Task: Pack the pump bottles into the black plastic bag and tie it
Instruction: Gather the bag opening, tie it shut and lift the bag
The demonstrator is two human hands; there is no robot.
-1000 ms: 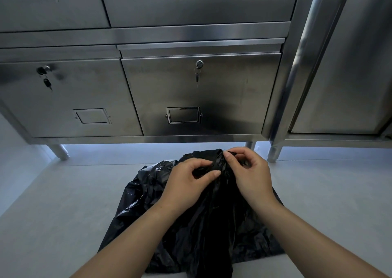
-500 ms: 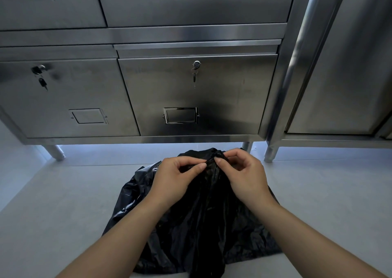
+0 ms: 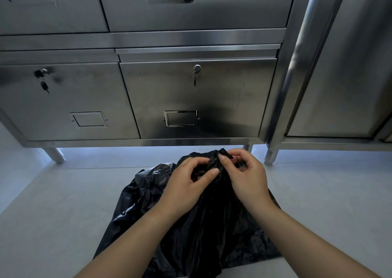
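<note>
The black plastic bag [image 3: 203,231] lies bulging on the pale floor in front of me, its top gathered into a bunched neck. My left hand [image 3: 186,184] pinches the gathered plastic from the left. My right hand [image 3: 248,175] grips the same neck from the right, thumb and fingers curled around a twisted end that sticks up. No pump bottle shows; the bag's contents are hidden.
A stainless steel cabinet [image 3: 197,99] with locked drawers stands just beyond the bag, keys [image 3: 195,79] hanging from the locks. Its legs [image 3: 55,154] rest on the floor. A second steel unit [image 3: 339,65] stands to the right.
Both hands stayed on the bag's neck and worked the plastic; the twisted end now sticks up between the right hand's fingers. The view shifted slightly.
</note>
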